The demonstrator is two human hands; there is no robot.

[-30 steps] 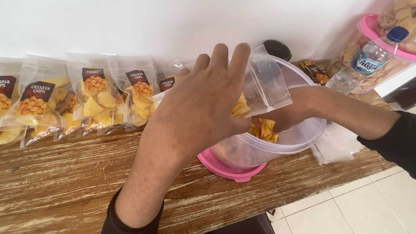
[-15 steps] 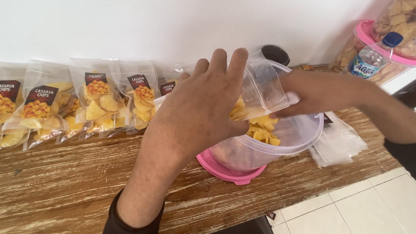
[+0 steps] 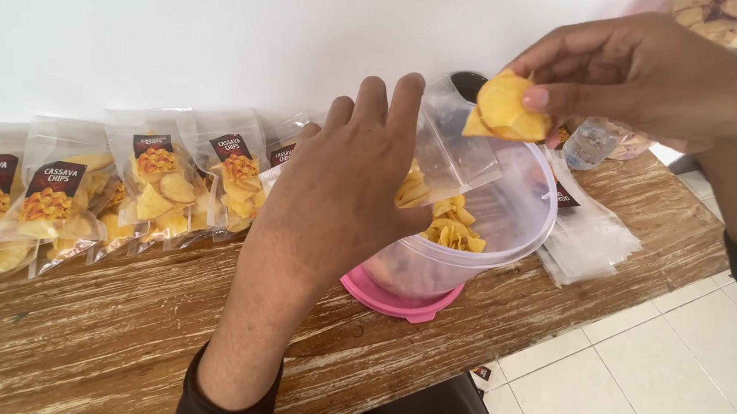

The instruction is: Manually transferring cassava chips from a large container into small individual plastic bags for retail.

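A person's left hand (image 3: 345, 182) holds a small clear pouch (image 3: 451, 143) open, partly filled with yellow chips, tilted over a clear plastic tub (image 3: 510, 222) on a pink lid (image 3: 397, 297) at the centre of a wooden counter (image 3: 90, 343). At two o'clock, the right hand (image 3: 639, 76) pinches several chips (image 3: 505, 107) just beside the pouch mouth. This looks like the filling step; the next move likely calls for steering those chips into the narrow opening. Sealed, labelled chip bags (image 3: 157, 193) line the wall at ten o'clock; empty pouches (image 3: 590, 242) lie at four o'clock.

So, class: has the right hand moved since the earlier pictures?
Yes. The right hand has risen out of the clear tub, now holding chips above its rim.
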